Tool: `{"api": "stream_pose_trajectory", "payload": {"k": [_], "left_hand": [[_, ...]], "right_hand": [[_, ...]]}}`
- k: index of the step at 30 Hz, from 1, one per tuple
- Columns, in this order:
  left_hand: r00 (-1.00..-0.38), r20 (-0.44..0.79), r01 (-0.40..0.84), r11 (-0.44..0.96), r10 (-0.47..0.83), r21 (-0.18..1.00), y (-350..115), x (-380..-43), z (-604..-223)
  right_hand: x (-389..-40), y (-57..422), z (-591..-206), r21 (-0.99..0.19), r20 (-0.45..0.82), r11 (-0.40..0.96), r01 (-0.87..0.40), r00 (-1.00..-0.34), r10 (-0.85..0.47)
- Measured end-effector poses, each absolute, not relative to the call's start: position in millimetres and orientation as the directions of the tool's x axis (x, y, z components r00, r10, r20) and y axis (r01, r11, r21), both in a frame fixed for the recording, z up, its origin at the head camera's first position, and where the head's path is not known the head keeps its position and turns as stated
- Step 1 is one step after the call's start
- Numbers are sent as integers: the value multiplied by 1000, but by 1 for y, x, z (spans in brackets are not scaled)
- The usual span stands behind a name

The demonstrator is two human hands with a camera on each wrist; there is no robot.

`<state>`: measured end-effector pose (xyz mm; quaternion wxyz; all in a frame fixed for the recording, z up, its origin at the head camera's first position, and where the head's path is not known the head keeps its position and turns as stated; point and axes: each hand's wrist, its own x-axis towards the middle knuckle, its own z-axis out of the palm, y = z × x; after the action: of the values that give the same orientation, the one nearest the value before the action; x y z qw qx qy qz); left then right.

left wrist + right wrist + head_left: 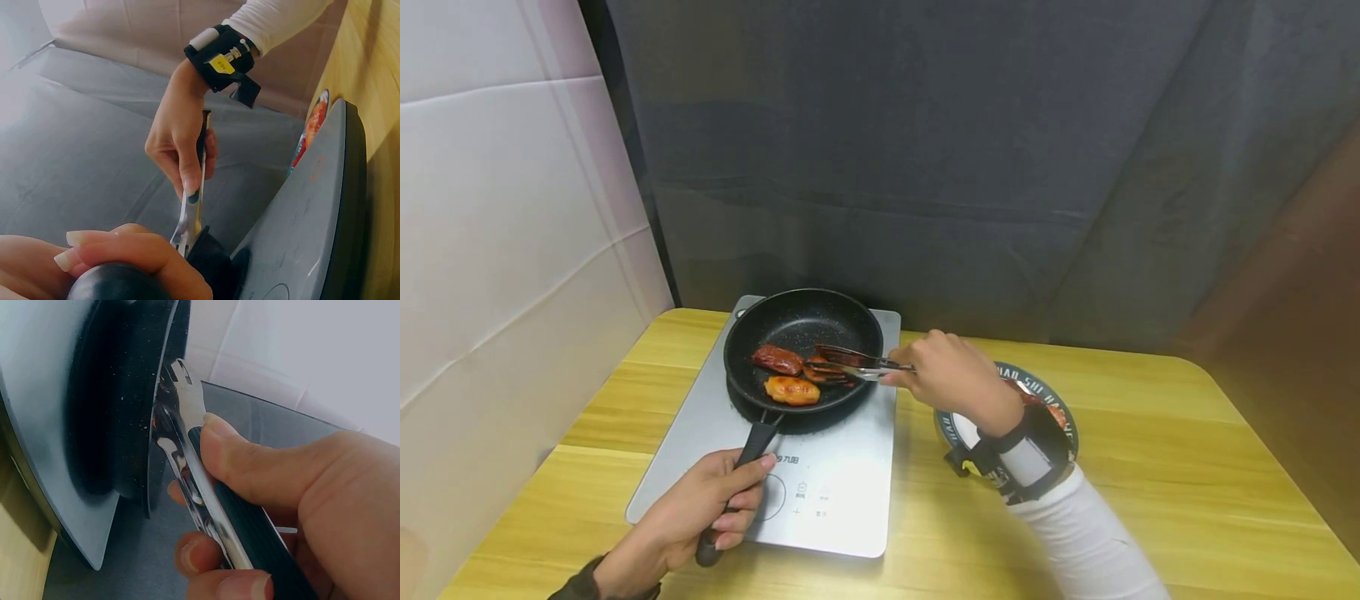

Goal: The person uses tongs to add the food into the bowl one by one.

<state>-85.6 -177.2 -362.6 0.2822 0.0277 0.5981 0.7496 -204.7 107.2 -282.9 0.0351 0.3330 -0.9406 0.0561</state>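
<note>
While the black handle (756, 445) of a frying pan (805, 312) is grasped by the left hand (707, 504), with the fingers wrapped round it, a pair of metal tongs (868, 372) with dark grips is held in the right hand (955, 375), thumb on one side and fingers on the other. The pan is placed over a silver cooker (842, 508), and its handle is pointed toward the person. By the tongs, the pan is entered from the right. Three pieces of food can be seen inside: a dark red piece (777, 360) at the left, an orange piece (792, 391) nearest the handle, and another reddish piece (822, 369) at the ends of the tongs, by which it is partly covered; whether it is pinched cannot be told. To the right of the cooker, a plate with a lettered rim (1039, 387) is partly hidden by the right wrist, and more red food (1057, 416) is borne on it. Both plate and cooker are supported by a yellow wooden table (1165, 467).
</note>
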Motion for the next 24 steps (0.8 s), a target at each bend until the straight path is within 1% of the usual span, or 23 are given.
{"api": "stream_pose_trajectory", "payload": {"k": [6,15,24], "left_hand": [[-838,-297,-393,-128,457,911,-177,-85,-362],[-842,-301,-390,-119,447,913,-176,-86,-363],[-845,-303,-389,-117,440,914,-175,-86,-364]], "right_hand": [[-208,104,-286,-58,104,766,-640,-767,-633],[-212,101,-288,-80,70,785,-614,-789,-610],[-210,100,-290,-90,78,787,-610,-793,-605]]}}
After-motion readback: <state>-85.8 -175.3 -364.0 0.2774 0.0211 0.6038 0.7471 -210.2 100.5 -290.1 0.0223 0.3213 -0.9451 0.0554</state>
